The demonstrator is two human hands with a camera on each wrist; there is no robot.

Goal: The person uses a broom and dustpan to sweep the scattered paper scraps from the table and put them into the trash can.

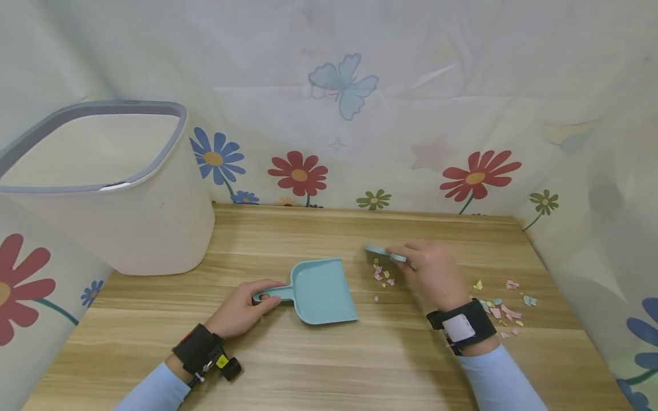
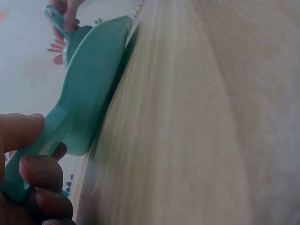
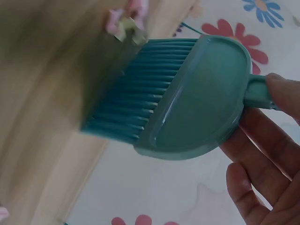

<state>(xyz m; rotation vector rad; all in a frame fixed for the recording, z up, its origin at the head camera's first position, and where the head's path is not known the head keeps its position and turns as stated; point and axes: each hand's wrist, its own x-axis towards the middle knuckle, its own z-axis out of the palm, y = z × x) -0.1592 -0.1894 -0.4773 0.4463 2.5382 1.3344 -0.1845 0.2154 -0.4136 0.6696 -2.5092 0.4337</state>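
In the head view a light-blue dustpan [image 1: 323, 291] sits on the wooden table, its wide lip facing right. My left hand [image 1: 245, 308] grips its handle, with thumb and fingers around it in the left wrist view. My right hand [image 1: 434, 274] holds a small matching brush [image 3: 201, 98] by its handle. Blue bristles [image 3: 140, 89] point down at the table in the right wrist view. A few pink and yellow paper scraps [image 1: 382, 274] lie between brush and dustpan. More scraps [image 1: 501, 311] are scattered to the right, beside the right wrist.
A tall white bin [image 1: 169, 228] with a grey rim stands at the back left of the table [image 1: 329, 371]. Behind the table hangs a white cloth [image 1: 401, 114] printed with flowers and a butterfly. It also encloses both sides.
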